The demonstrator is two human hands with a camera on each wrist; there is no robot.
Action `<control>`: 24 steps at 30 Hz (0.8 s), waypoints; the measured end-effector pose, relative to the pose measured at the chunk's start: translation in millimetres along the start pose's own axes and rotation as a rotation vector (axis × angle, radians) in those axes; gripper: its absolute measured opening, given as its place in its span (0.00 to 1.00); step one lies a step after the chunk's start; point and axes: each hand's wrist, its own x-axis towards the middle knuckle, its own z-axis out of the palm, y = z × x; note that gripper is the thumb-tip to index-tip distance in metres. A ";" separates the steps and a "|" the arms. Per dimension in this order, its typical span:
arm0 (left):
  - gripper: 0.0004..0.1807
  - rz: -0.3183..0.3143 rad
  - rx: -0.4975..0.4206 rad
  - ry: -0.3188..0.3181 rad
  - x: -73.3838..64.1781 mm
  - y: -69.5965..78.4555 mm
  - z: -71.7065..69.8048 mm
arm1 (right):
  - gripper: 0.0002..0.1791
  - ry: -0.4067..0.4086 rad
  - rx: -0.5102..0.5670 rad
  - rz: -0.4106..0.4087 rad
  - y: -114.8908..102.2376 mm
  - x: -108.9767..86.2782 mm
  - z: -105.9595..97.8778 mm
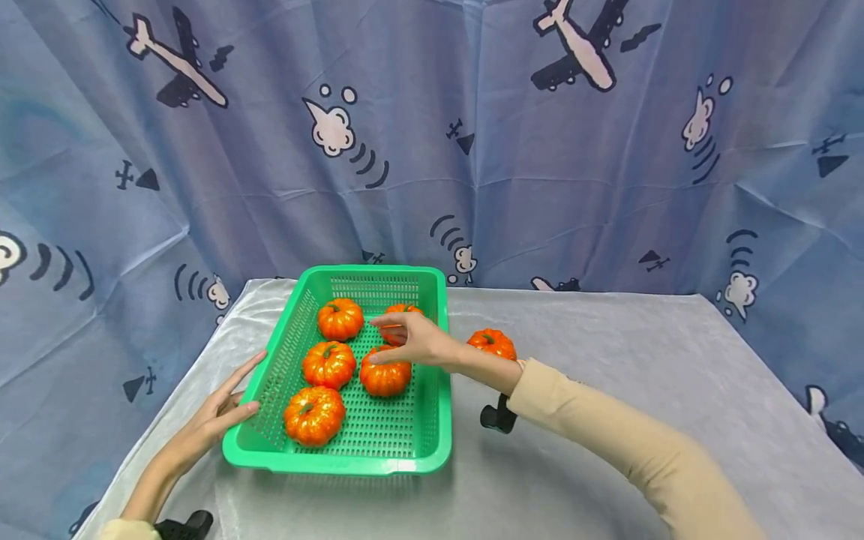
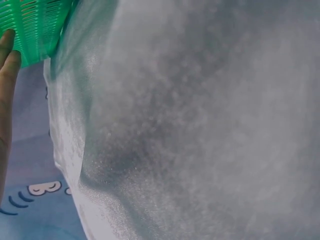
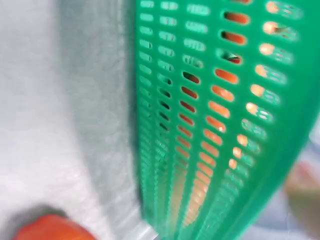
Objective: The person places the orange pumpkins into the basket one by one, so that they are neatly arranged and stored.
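A green plastic basket [image 1: 432,450] with slotted walls holds several shiny orange pumpkins, among them a front-left pumpkin [image 1: 314,416] and a right-hand pumpkin [image 1: 386,375]. My right hand [image 1: 415,341] reaches over the basket's right wall, thumb and fingers spread apart above the right-hand pumpkin. It partly covers the back-right pumpkin [image 1: 403,309]. My left hand [image 1: 209,420] rests against the basket's left side, thumb at the rim and fingers extended; its fingertips lie along the slotted wall [image 2: 37,32] in the left wrist view. In the right wrist view, orange shows through the wall slots [image 3: 215,107].
One more pumpkin [image 1: 492,343] sits on the table right of the basket, partly behind my right forearm. A silvery cloth [image 1: 607,352] covers the table. Behind it hangs a blue curtain [image 1: 405,187] printed with airplanes.
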 end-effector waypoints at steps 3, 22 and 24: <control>0.36 0.006 -0.013 -0.004 -0.6 0.0 -0.3 | 0.31 -0.100 0.219 -0.132 0.7 -16.6 -15.3; 0.37 0.023 0.003 0.000 1.3 0.8 0.3 | 0.33 -0.111 0.329 -0.137 79.3 -131.0 -109.3; 0.37 0.026 -0.001 0.000 0.5 0.9 -0.6 | 0.33 -0.108 0.337 -0.122 94.2 -142.2 -121.1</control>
